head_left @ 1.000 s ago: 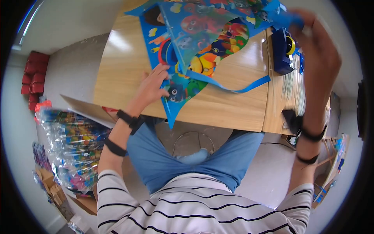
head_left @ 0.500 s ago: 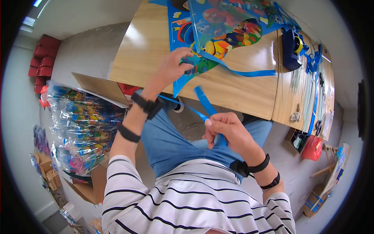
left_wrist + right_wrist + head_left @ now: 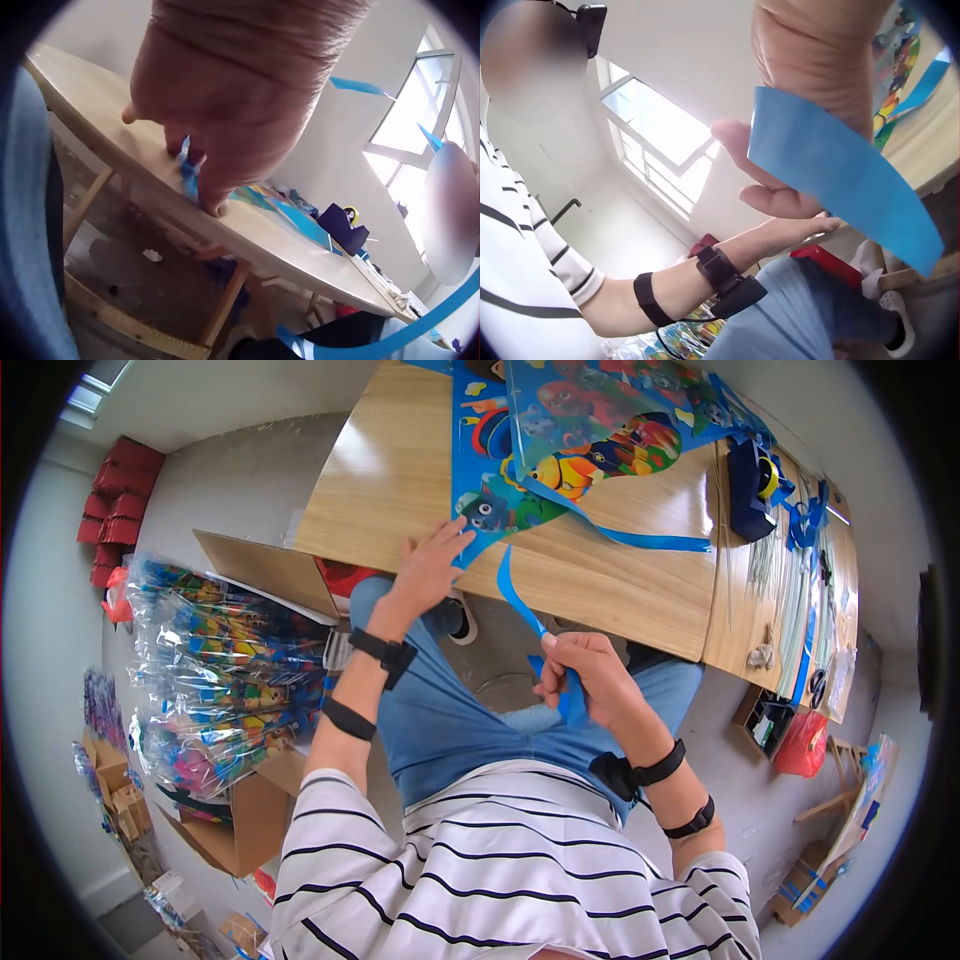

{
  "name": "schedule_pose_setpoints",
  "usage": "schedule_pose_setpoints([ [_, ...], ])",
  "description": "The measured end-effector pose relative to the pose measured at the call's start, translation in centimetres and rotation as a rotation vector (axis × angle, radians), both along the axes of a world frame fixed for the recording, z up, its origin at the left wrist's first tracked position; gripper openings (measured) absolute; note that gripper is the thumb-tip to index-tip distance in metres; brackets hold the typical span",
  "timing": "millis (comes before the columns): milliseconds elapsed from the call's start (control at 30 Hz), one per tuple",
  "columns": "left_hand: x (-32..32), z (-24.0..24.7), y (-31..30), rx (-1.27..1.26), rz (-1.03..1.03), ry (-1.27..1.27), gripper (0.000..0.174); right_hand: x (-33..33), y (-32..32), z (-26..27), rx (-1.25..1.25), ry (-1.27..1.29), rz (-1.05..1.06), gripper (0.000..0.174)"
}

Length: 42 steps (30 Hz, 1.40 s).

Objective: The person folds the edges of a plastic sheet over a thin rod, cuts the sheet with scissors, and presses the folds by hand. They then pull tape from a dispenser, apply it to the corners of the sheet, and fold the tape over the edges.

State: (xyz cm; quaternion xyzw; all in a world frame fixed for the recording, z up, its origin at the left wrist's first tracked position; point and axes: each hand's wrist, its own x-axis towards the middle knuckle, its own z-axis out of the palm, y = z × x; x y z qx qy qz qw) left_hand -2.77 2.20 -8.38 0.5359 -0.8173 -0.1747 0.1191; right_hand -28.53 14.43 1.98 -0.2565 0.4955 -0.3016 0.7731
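Note:
A printed plastic sheet (image 3: 485,510) with cartoon pictures lies on the table, its pointed blue corner at the front edge. The left hand (image 3: 430,570) rests its fingertips on that corner; in the left wrist view the left hand (image 3: 232,112) touches blue film at the table's edge. Above the lap, the right hand (image 3: 600,680) pinches a blue strip (image 3: 515,592) between thumb and fingers, with ends sticking out both ways. The right wrist view shows the blue strip (image 3: 840,172) across the right hand (image 3: 817,67). Another blue ribbon (image 3: 650,542) runs from the sheet across the table.
A dark blue tape dispenser (image 3: 748,490) stands on the right of the table (image 3: 600,605), beside thin sticks (image 3: 790,585) and scissors (image 3: 818,685). Bagged printed items (image 3: 220,680) and an open cardboard box (image 3: 250,825) are at the left. A red bag (image 3: 802,743) hangs at the right.
The right hand came down from the dispenser side to above the lap with the blue strip. The left hand lifted slightly from the sheet, then lowered onto its corner. The view shifted.

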Motion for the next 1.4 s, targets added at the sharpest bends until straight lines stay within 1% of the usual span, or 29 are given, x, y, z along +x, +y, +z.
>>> schedule_pose_setpoints([
  [67, 0.6, 0.4, -1.5, -0.045, 0.006, -0.084, 0.054, 0.1, 0.0, -0.7, -0.098, 0.217, 0.014, 0.042],
  [100, 0.3, 1.3, -1.3, -0.185, 0.047, 0.007, 0.045, 0.5, -0.1, -1.3, -0.199, 0.358, 0.001, 0.042],
  [167, 0.1, 2.4, -0.5, -0.087, 0.186, 0.307, 0.036, 1.8, -0.4, -2.9, -0.4, 0.638, -0.027, 0.041],
  [200, 0.0, 2.7, 0.2, -0.033, 0.256, 0.456, 0.031, 2.4, -0.7, -4.2, -0.553, 0.809, -0.027, 0.04],
  [267, -0.2, 3.4, 2.2, -0.133, 0.314, 0.5, 0.024, 3.7, -2.3, -6.5, -0.864, 1.15, -0.03, 0.038],
  [300, -0.3, 3.6, 3.3, -0.179, 0.345, 0.521, 0.02, 4.6, -3.0, -6.4, -0.855, 1.179, -0.028, 0.034],
  [400, -1.3, 3.6, 5.7, -0.366, 0.339, 0.401, 0.019, 6.3, -5.0, -9.7, -0.934, 1.395, 0.052, 0.032],
  [467, -2.2, 2.8, 6.2, -0.395, 0.264, 0.306, 0.026, 6.5, -5.3, -11.4, -0.919, 1.434, 0.085, 0.031],
  [533, -3.3, 1.8, 6.3, -0.409, 0.199, 0.227, 0.031, 6.7, -5.5, -11.5, -0.896, 1.455, 0.136, 0.029],
  [600, -4.6, 1.2, 5.9, -0.378, 0.196, 0.176, 0.035, 6.5, -5.4, -11.2, -0.86, 1.472, 0.196, 0.029],
  [733, -5.9, -0.6, 5.1, -0.339, 0.217, 0.065, 0.04, 6.2, -5.5, -11.7, -0.841, 1.454, 0.2, 0.028],
  [800, -5.7, -1.1, 4.5, -0.283, 0.306, 0.05, 0.043, 6.3, -5.4, -11.8, -0.858, 1.453, 0.193, 0.027],
  [833, -5.6, -1.2, 3.9, -0.256, 0.35, 0.042, 0.044, 6.3, -5.3, -11.7, -0.868, 1.446, 0.19, 0.027],
  [933, -5.0, -1.9, 0.6, -0.255, 0.373, 0.045, 0.051, 6.2, -5.1, -11.4, -0.886, 1.432, 0.194, 0.027],
  [1033, -5.3, -2.6, -3.3, -0.238, 0.359, 0.013, 0.057, 6.2, -5.0, -11.2, -0.868, 1.422, 0.191, 0.027],
  [1133, -7.3, -3.1, -6.1, -0.193, 0.339, -0.009, 0.066, 6.0, -5.0, -11.2, -0.86, 1.421, 0.171, 0.028],
  [1233, -7.9, -3.8, -6.6, -0.247, 0.237, -0.011, 0.072, 6.5, -5.0, -11.2, -0.859, 1.455, 0.175, 0.026],
  [1333, -6.6, -3.8, -6.9, -0.194, 0.091, 0.014, 0.075, 6.5, -4.6, -11.1, -0.882, 1.448, 0.137, 0.026],
  [1400, -4.4, -3.6, -7.7, -0.129, -0.039, 0.087, 0.074, 6.7, -4.1, -11.2, -0.907, 1.451, 0.108, 0.028],
])
